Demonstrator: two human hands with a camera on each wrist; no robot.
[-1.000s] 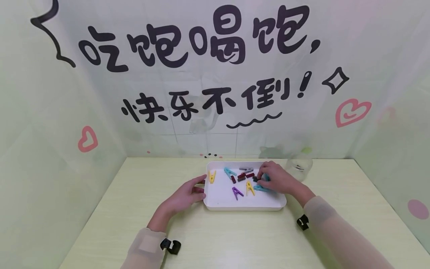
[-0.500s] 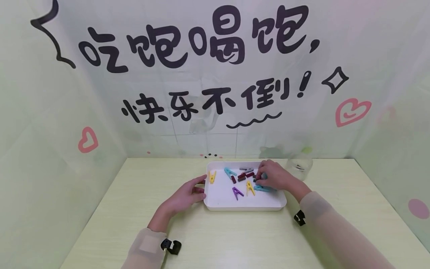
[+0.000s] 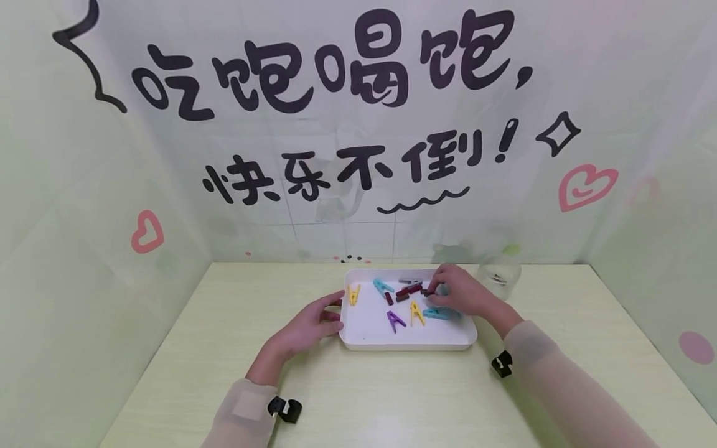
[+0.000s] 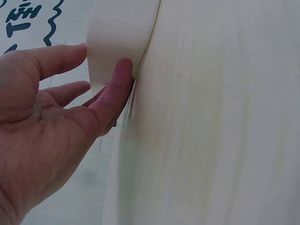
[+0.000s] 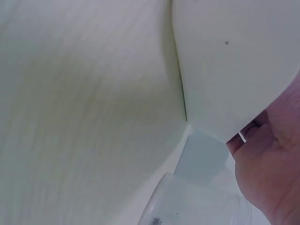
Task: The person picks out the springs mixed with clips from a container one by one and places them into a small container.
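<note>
A white tray [image 3: 372, 333] on the table holds several spring clothespins: a yellow clothespin [image 3: 353, 295] at left, another yellow clothespin [image 3: 416, 313], a purple clothespin [image 3: 395, 322], a teal clothespin [image 3: 383, 288], a grey clothespin [image 3: 411, 281]. Small dark red and blackish blocks [image 3: 403, 297] lie among them. My right hand [image 3: 462, 294] reaches over the tray's right side and pinches a small dark block [image 3: 426, 292]; its palm partly covers teal clothespins [image 3: 437, 313]. With relaxed fingers my left hand [image 4: 56, 103] touches the tray's outer left wall [image 4: 117, 33].
Behind my right hand stands a clear jar [image 3: 500, 279] with small dark bits inside; the right wrist view shows part of the jar [image 5: 187, 201] close to the tray's end. A printed cloth [image 3: 313, 137] hangs behind the table [image 3: 358, 398].
The dark block at my right fingertips has shifted slightly back, and a dark red block has moved left against the others. My left hand and the tray stay put.
</note>
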